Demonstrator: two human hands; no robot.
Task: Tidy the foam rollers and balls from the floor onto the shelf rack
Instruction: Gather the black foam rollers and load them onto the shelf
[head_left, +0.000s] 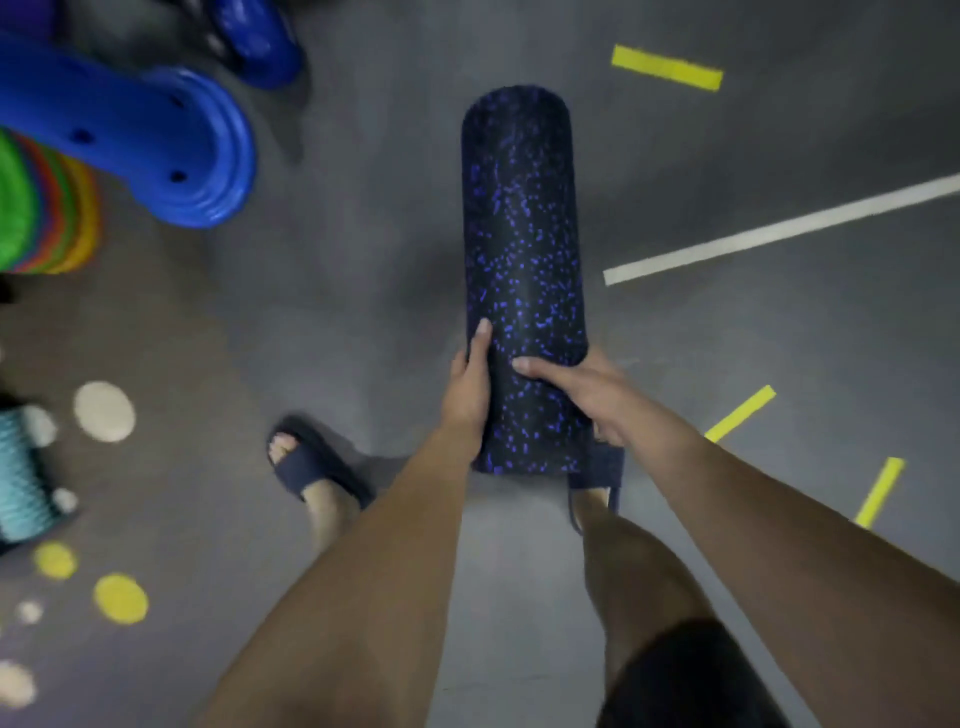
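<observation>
Both hands, left hand (470, 387) and right hand (582, 395), gripped the black, blue-flecked foam roller (522, 249) near its end, fingers curled round it.

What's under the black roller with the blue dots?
Under the roller you see grey floor and a dark sandal peeking out at its near end. The roller covers the front of that foot, so its toes cannot be seen.

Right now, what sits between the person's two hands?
The head view shows the black foam roller with blue speckles between the left hand and right hand; both grip its near end.
</observation>
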